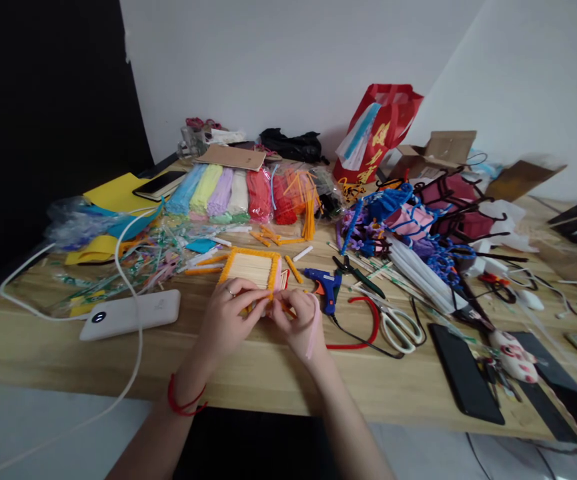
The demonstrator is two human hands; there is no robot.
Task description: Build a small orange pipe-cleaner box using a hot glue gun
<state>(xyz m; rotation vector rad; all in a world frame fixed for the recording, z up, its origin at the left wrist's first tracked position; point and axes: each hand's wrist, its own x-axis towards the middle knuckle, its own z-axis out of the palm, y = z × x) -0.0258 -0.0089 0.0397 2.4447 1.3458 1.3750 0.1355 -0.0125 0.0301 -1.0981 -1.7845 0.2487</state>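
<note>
A panel of pale wooden sticks (pixel 251 268) with a fuzzy orange pipe-cleaner border lies in front of me. My left hand (pixel 232 315), wearing a ring, is closed with its fingertips pinching the panel's near right corner. My right hand (pixel 299 325) pinches at the same corner from the other side. A pale pink pipe cleaner (pixel 313 330) runs out of its fingers and over the back of that hand. More pink shows along the panel's right edge. The fingers hide the corner itself. Just right of the panel lies a blue hot glue gun (pixel 325 283).
Pliers (pixel 361 275), scissors (pixel 399 328) and a red pipe cleaner (pixel 374 320) lie at the right. A power bank (pixel 131 315) with a white cable sits left. Bundled pipe cleaners (pixel 228 193) are behind; finished colourful pieces (pixel 403 213) and a black phone (pixel 464 373) stand farther right.
</note>
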